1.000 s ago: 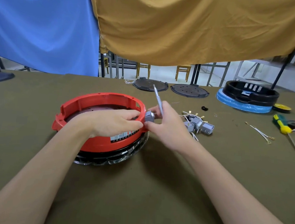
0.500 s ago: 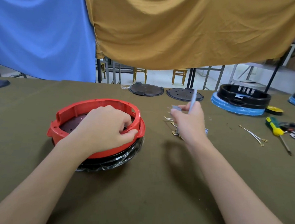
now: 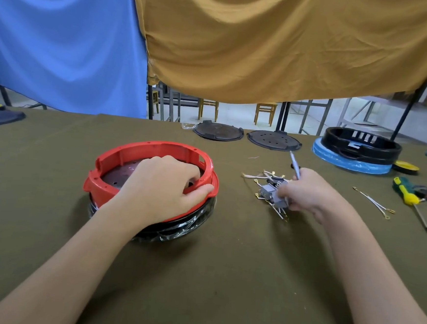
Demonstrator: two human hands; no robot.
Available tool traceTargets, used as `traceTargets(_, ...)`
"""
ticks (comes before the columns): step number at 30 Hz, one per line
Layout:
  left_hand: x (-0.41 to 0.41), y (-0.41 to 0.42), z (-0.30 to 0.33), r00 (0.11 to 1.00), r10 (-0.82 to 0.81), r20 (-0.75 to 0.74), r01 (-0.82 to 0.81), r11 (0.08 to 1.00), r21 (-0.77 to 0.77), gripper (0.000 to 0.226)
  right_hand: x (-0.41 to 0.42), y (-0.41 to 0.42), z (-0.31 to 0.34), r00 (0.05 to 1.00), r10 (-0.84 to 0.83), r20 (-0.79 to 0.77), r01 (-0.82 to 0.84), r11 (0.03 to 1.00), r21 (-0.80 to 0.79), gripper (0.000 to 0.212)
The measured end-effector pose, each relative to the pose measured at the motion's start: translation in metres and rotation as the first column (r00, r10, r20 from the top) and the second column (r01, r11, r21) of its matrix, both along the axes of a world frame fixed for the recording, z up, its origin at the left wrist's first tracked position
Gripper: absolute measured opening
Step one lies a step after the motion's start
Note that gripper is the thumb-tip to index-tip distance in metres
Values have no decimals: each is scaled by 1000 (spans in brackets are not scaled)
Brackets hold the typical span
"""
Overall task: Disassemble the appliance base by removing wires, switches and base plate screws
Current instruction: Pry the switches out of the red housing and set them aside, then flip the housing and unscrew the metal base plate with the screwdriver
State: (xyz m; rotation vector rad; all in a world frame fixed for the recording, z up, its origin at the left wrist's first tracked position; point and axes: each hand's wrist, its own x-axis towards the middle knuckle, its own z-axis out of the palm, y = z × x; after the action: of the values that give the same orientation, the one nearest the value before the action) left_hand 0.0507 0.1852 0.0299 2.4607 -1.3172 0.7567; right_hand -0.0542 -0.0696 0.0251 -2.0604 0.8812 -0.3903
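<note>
Cloth-covered table [image 3: 223,277] carries everything in front of you. Largest on it is the red appliance base [image 3: 120,164], sitting left of centre on a black ring wrapped in film [image 3: 192,224]. Your left hand [image 3: 161,191] curls over its near rim, thumb outside, fingers inside. Your right hand [image 3: 312,192] rests at the pile of grey switches [image 3: 271,194] and wires, fingers pinching a slim grey tool [image 3: 294,165]. A green-handled screwdriver [image 3: 406,195] lies well apart, far right.
</note>
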Motion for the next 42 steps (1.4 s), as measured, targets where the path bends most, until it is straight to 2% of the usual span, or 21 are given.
traceTargets(2,-1,2,1,999,-23,-24,22,999,-35,54,0,0,0,990,-14,-143,-4,992,-123,23)
traceTargets(4,-3,5,2,999,-26,-42,24,999,-48,43,0,0,1,962,-106,-253,26,954,-300,20)
traceTargets(5,-3,5,3,998,-25,-55,22,999,-46,38,0,1,2,956,-157,-249,56,927,-370,18)
traceTargets(7,-2,8,5,996,-26,-84,23,999,-43,34,0,3,2,971,-203,-130,129,892,-434,13)
traceTargets(10,0,8,3,994,-17,-103,13,999,-39,31,6,20,1,986,-79,144,127,923,-363,11)
traceTargets(13,0,4,1,993,-16,-119,12,999,-38,32,15,53,-6,936,109,335,-45,980,-192,24)
traceTargets(15,-3,1,-1,992,-46,-122,41,998,-42,33,21,66,-14,922,154,355,-92,978,-186,31)
traceTargets(18,-10,-7,-1,982,-137,-130,131,990,-56,32,29,68,-20,901,117,418,-81,991,-104,33)
traceTargets(20,-17,-14,1,972,-203,-116,194,977,-84,33,29,65,-23,906,112,407,-76,992,-103,35)
traceTargets(22,-25,-16,3,966,-243,-92,222,957,-187,34,27,61,-27,913,112,391,-81,992,-95,39)
traceTargets(24,-24,-10,8,977,-211,-41,171,881,-442,32,25,57,-30,913,88,399,-80,996,-37,42)
traceTargets(26,-9,2,17,986,-100,-131,-16,729,-684,25,25,55,-29,913,70,403,-73,997,-8,43)
traceTargets(27,5,11,20,969,-40,-244,-155,672,-724,22,25,55,-29,914,64,401,-65,998,-13,43)
traceTargets(28,21,23,19,924,46,-379,-314,657,-686,24,25,55,-29,914,63,400,-59,998,-22,43)
traceTargets(30,51,45,8,740,194,-644,-575,680,-456,42,26,57,-29,918,83,388,-76,997,-32,44)
traceTargets(31,59,53,0,625,185,-758,-635,686,-356,47,27,58,-29,921,95,379,-92,995,-26,45)
traceTargets(33,61,55,-12,422,6,-906,-621,730,-285,35,28,60,-28,925,98,366,-107,994,5,45)
traceTargets(34,59,52,-14,380,-45,-924,-601,747,-283,23,29,60,-27,928,93,362,-104,994,13,44)
traceTargets(35,56,49,-14,375,-69,-925,-595,747,-297,15,28,60,-26,929,87,361,-99,995,16,43)
traceTargets(37,49,44,-14,413,-117,-903,-570,740,-357,20,26,60,-25,922,67,381,-84,996,27,42)
traceTargets(42,46,43,-13,623,-260,-738,-392,713,-582,15,18,59,-15,805,-17,593,-56,993,104,42)
